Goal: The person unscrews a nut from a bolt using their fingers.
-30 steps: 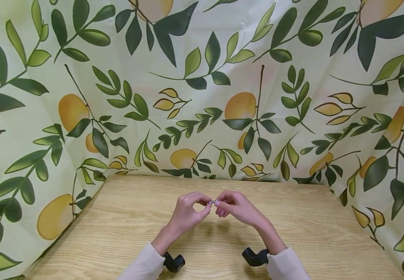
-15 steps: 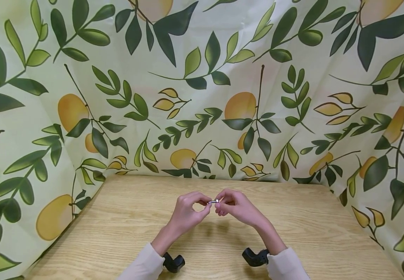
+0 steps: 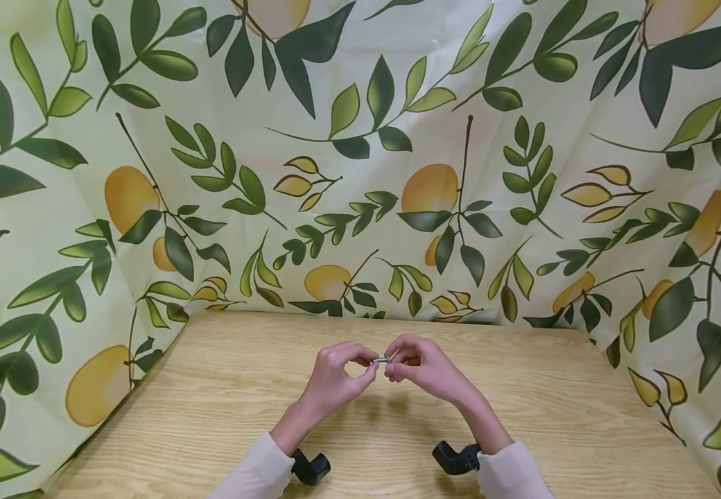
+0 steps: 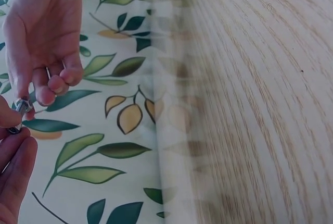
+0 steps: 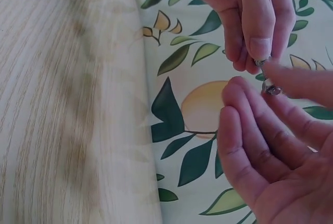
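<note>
A small metal bolt (image 3: 381, 360) spans the gap between the two hands, above the table. My left hand (image 3: 334, 378) pinches its left end between thumb and fingertips. The right hand (image 3: 424, 369) grips the other end with thumb and index finger. In the right wrist view, a wider metal end, like a nut or bolt head (image 5: 271, 89), shows at the right fingertips. The left wrist view has the bolt (image 4: 22, 106) at the far left edge, partly covered by fingers. Its thread is too small to make out.
Beneath the hands is a light wood-grain table (image 3: 242, 367). A cloth printed with leaves and fruit (image 3: 360, 208) surrounds it at the back and sides. Black wrist-worn devices (image 3: 310, 468) hang below both cuffs.
The right fingers have shifted slightly around the bolt's end. Its bright wider end, exposed half a second ago, is now less visible. The left hand has stayed in place.
</note>
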Available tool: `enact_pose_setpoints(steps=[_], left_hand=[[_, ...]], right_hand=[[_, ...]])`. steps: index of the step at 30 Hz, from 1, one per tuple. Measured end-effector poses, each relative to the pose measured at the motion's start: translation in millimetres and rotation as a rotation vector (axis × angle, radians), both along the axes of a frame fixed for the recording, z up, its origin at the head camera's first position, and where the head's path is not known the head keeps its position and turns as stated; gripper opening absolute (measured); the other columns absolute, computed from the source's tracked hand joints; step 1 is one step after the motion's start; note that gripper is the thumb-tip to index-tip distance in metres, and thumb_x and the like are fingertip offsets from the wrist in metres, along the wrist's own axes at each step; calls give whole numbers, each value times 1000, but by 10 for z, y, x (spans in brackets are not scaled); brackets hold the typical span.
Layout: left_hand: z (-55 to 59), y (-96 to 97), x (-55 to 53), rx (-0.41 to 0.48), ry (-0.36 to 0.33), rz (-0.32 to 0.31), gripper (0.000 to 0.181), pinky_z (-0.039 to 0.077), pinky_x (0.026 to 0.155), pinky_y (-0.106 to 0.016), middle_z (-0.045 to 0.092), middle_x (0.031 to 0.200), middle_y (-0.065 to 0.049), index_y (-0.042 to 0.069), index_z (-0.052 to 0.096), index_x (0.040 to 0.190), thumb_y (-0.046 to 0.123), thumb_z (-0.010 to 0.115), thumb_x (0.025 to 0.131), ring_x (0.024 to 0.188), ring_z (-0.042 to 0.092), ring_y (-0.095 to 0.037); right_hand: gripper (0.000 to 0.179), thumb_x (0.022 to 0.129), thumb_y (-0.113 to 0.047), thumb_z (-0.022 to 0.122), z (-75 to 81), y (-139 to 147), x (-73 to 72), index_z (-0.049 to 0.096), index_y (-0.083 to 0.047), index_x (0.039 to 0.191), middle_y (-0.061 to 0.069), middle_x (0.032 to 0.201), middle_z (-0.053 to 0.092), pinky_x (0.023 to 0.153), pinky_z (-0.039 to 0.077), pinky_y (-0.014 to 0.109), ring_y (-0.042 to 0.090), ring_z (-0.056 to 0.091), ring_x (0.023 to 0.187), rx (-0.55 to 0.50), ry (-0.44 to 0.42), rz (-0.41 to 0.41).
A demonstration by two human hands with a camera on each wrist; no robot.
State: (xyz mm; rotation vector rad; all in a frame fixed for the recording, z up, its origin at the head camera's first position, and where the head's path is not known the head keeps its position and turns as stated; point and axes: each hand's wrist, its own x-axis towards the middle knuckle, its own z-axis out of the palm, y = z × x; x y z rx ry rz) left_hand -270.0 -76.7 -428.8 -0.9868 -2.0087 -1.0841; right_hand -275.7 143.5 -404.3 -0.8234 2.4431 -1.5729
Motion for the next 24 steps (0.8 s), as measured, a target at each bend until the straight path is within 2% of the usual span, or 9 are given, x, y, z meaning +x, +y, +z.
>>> enact_pose_setpoints(steps=[2, 6, 9, 17, 24], left_hand=[[-4, -1, 0, -3, -2, 3, 15, 60, 72, -15, 78, 84, -1, 9, 78, 89, -2, 81, 80, 75, 74, -11], [-13, 0, 1, -8, 0, 11, 14, 61, 73, -15, 78, 84, -1, 9, 78, 90, -1, 81, 80, 75, 74, -11], [-13, 3, 1, -5, 9, 9, 13, 60, 72, -15, 78, 84, -2, 9, 78, 89, -1, 81, 81, 74, 74, -11], [-21, 7, -6, 9, 9, -18, 11, 60, 72, -15, 78, 84, -4, 7, 78, 89, -1, 79, 81, 74, 74, -12], [-31, 16, -9, 1, 12, -3, 13, 60, 72, -15, 78, 84, -2, 9, 78, 89, -1, 80, 81, 74, 74, -11]], right_hand=[[23, 99, -12, 67, 3, -6, -3, 64, 5, 114, 18, 93, 76, 78, 66, 40, 31, 74, 85, 11, -10, -4], [26, 103, -20, 63, -3, -4, -20, 67, 5, 111, 17, 93, 75, 78, 66, 36, 41, 73, 87, 25, -17, 9], [25, 104, -19, 62, -9, 3, -24, 67, 5, 108, 17, 93, 75, 77, 65, 31, 37, 74, 87, 28, -12, 15], [18, 97, -6, 65, 17, 8, 3, 63, 4, 112, 18, 93, 75, 78, 65, 35, 27, 74, 85, -1, -8, 2], [26, 104, -20, 61, 5, 22, -12, 66, 5, 111, 17, 92, 75, 77, 65, 36, 39, 73, 85, 43, -38, 35]])
